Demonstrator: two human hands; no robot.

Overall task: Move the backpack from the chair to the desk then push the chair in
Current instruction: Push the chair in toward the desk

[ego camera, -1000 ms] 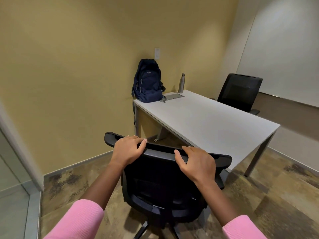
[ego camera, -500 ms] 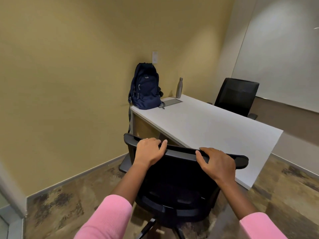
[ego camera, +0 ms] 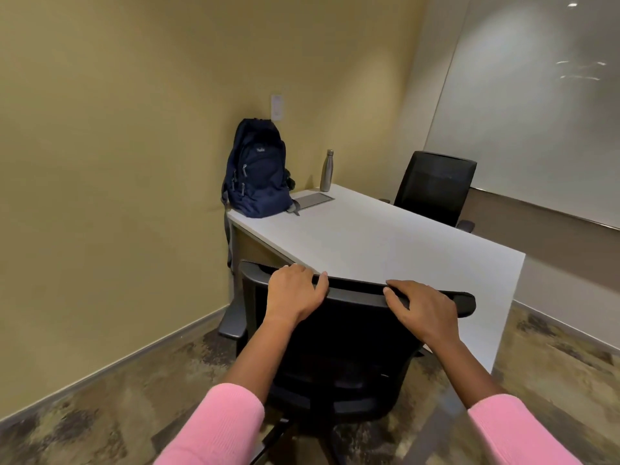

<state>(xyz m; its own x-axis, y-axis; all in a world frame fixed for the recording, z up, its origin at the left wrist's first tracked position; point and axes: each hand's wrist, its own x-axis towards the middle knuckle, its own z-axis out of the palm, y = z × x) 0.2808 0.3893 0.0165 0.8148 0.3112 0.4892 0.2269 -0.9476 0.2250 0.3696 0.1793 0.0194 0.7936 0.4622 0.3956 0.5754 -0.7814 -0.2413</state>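
Observation:
A navy backpack [ego camera: 257, 172] stands upright on the far left corner of the white desk [ego camera: 385, 243], against the yellow wall. A black office chair [ego camera: 342, 350] is directly in front of me, its backrest top at the desk's near edge. My left hand [ego camera: 295, 293] grips the left part of the backrest's top rail. My right hand [ego camera: 422, 310] grips the right part of the same rail. The seat is hidden behind the backrest.
A steel bottle [ego camera: 326, 170] and a grey flat panel [ego camera: 312, 200] sit on the desk near the backpack. A second black chair [ego camera: 434, 187] stands on the desk's far side below a whiteboard [ego camera: 536, 112]. The yellow wall [ego camera: 117, 162] is close on the left.
The chair has rolled forward toward the desk with both hands on its backrest, and its top rail now meets the desk's near edge. The backpack has not moved.

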